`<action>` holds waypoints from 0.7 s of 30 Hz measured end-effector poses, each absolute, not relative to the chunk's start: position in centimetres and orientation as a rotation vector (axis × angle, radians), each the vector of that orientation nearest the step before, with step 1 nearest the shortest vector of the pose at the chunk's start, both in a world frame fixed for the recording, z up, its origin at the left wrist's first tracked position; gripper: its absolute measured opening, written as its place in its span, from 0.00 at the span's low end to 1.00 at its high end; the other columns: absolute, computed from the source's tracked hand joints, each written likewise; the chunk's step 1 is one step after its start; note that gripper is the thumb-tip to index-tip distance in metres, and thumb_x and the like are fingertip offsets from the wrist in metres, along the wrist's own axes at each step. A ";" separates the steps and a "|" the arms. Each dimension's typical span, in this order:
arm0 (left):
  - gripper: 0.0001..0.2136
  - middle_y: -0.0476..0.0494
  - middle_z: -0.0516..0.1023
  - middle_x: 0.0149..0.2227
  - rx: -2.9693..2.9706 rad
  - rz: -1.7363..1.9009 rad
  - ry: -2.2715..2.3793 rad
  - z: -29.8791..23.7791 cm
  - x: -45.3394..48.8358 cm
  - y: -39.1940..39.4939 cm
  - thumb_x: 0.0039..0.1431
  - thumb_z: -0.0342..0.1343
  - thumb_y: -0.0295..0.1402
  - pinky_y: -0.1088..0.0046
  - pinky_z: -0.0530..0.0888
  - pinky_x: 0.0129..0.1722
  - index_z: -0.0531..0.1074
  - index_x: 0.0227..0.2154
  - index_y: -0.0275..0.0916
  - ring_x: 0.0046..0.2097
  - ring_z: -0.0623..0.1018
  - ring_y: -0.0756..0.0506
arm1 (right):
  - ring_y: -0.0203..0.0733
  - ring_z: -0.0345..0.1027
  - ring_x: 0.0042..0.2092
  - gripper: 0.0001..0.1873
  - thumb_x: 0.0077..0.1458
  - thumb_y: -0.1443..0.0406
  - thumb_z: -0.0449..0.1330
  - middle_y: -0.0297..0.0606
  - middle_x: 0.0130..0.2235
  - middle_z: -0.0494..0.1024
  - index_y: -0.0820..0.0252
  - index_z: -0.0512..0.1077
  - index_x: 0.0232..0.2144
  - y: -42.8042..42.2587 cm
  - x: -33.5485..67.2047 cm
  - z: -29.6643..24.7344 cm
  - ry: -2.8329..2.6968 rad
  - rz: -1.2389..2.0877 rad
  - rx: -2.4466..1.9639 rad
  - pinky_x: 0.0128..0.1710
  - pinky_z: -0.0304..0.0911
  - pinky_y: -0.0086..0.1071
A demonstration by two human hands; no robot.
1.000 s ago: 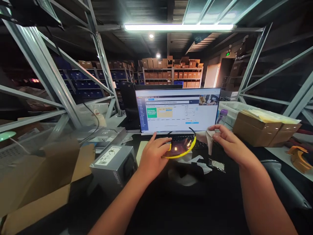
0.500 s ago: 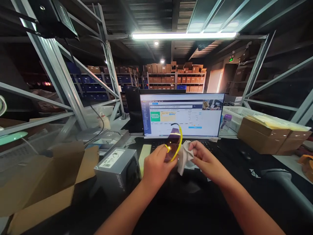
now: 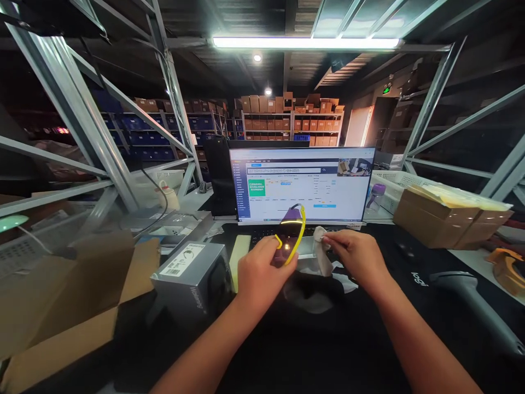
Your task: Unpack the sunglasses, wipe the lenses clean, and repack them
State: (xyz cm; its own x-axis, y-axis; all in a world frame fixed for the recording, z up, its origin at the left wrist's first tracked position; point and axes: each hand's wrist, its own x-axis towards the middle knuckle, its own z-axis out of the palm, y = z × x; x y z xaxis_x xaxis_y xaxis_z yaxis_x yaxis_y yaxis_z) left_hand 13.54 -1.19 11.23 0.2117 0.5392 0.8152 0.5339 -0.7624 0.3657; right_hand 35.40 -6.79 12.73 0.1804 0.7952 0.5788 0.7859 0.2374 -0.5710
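Yellow-framed sunglasses (image 3: 292, 238) with a dark tinted lens are gripped in my left hand (image 3: 262, 268), held up in front of the monitor. My right hand (image 3: 359, 254) pinches a pale cloth (image 3: 322, 251) that hangs down from the fingertips, a little to the right of the sunglasses and apart from them. Below the hands, a black pouch-like thing (image 3: 314, 293) and some clear plastic lie on the black desk mat. A grey product box (image 3: 191, 273) with a white label stands left of my left hand.
A lit monitor (image 3: 303, 186) stands behind a keyboard. An open cardboard carton (image 3: 77, 306) is at the left. On the right are a barcode scanner (image 3: 471, 295), a mouse (image 3: 406, 250), brown boxes (image 3: 443, 219) and a roll of tape (image 3: 506, 268).
My right hand has moved right, away from the sunglasses, with the cloth now hanging from its fingertips. My left hand still holds the sunglasses. The view has shifted slightly.
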 end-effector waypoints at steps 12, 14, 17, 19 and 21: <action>0.11 0.54 0.70 0.26 2.443 1.596 1.143 11.1 13.6 -0.8 0.52 0.61 0.32 0.74 0.62 0.29 0.63 0.23 0.40 0.28 0.69 0.51 | 0.45 0.75 0.34 0.13 0.64 0.54 0.51 0.35 0.31 0.80 0.53 0.70 0.34 -6.5 36.0 13.1 -1.475 0.089 -1.633 0.36 0.65 0.36; 0.10 0.53 0.70 0.27 2.452 1.579 1.157 11.0 13.6 -0.8 0.52 0.61 0.32 0.74 0.62 0.29 0.63 0.24 0.40 0.28 0.69 0.51 | 0.44 0.74 0.33 0.14 0.63 0.52 0.51 0.35 0.30 0.79 0.53 0.68 0.34 -6.7 36.0 13.3 -1.413 0.210 -1.555 0.35 0.66 0.35; 0.11 0.53 0.71 0.27 2.478 1.554 1.180 10.9 13.6 -0.9 0.52 0.61 0.32 0.74 0.61 0.28 0.63 0.24 0.40 0.29 0.70 0.51 | 0.41 0.74 0.30 0.18 0.59 0.47 0.56 0.33 0.29 0.78 0.54 0.65 0.32 -6.4 36.1 13.4 -1.213 0.592 -1.319 0.33 0.70 0.34; 0.11 0.53 0.71 0.27 2.486 1.554 1.186 10.8 13.7 -0.9 0.52 0.61 0.32 0.74 0.61 0.28 0.63 0.24 0.40 0.29 0.70 0.51 | 0.39 0.74 0.30 0.21 0.53 0.45 0.62 0.32 0.28 0.78 0.54 0.64 0.31 -6.1 36.0 13.4 -1.082 0.774 -1.186 0.32 0.70 0.32; 0.11 0.53 0.70 0.27 2.481 1.556 1.179 10.9 13.7 -1.0 0.51 0.62 0.32 0.74 0.61 0.28 0.63 0.24 0.40 0.29 0.70 0.51 | 0.36 0.74 0.29 0.24 0.48 0.45 0.67 0.31 0.27 0.77 0.55 0.65 0.30 -6.0 35.6 13.4 -1.000 0.894 -1.083 0.31 0.70 0.29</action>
